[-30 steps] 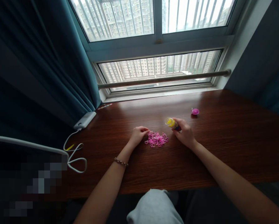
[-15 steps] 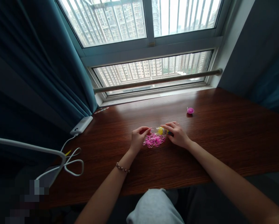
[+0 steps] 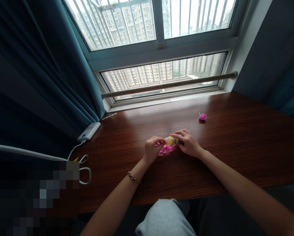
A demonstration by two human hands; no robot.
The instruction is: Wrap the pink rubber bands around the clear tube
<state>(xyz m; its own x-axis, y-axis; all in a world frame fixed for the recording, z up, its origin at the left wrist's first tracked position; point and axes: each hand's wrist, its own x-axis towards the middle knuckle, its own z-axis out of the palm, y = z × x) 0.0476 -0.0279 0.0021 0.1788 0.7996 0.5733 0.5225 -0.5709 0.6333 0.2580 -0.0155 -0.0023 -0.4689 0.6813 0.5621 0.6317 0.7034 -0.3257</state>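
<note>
A small pile of pink rubber bands (image 3: 167,149) lies on the dark wooden table (image 3: 235,147). My right hand (image 3: 189,143) is closed around a little clear bottle (image 3: 172,140) with yellow contents, held on its side just above the pile. My left hand (image 3: 152,149), with a bead bracelet at the wrist, pinches at the bottle's mouth and the bands beside it; what sits between its fingertips is too small to name. A pink cap (image 3: 202,116) rests on the table beyond my right hand.
A white power bank (image 3: 89,131) with a looped white cable (image 3: 84,168) lies at the table's left end, beside a teal curtain (image 3: 53,65). A window with a wooden rail (image 3: 169,84) runs along the far edge. My grey-clad knee (image 3: 165,218) shows below the table.
My right hand has brought the bottle down and leftward, tipping it on its side over the pile. My left hand has closed in on its mouth.
</note>
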